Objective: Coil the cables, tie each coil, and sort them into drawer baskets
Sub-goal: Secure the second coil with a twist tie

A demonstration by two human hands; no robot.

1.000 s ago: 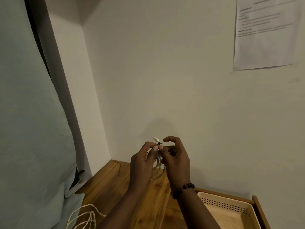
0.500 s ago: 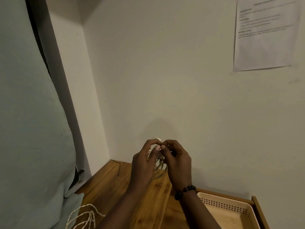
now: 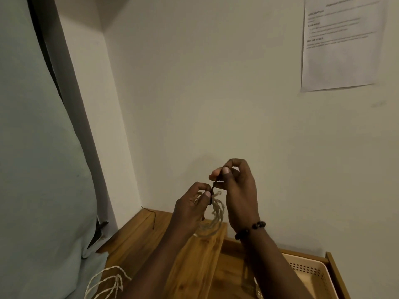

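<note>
A small coil of pale twisted cable (image 3: 216, 212) hangs in the air between my hands, above the wooden top. My left hand (image 3: 192, 207) pinches the top of the coil where a thin dark tie (image 3: 213, 186) wraps it. My right hand (image 3: 238, 190), with a dark bead bracelet on the wrist, pinches the upper end of that tie between thumb and forefinger, a little above the left hand. Another pale twisted cable (image 3: 108, 279) lies loose at the lower left. A cream perforated basket (image 3: 311, 270) sits in the drawer at lower right.
A wooden top (image 3: 194, 262) runs under my arms, with a thin dark wire tie (image 3: 151, 214) lying at its back left corner. A pale green cloth (image 3: 38, 169) fills the left side. A printed sheet (image 3: 341, 44) hangs on the wall at upper right.
My right hand has risen and drawn the dark tie's end upward from the coil. My left hand has stayed at the coil's top, slightly lower.
</note>
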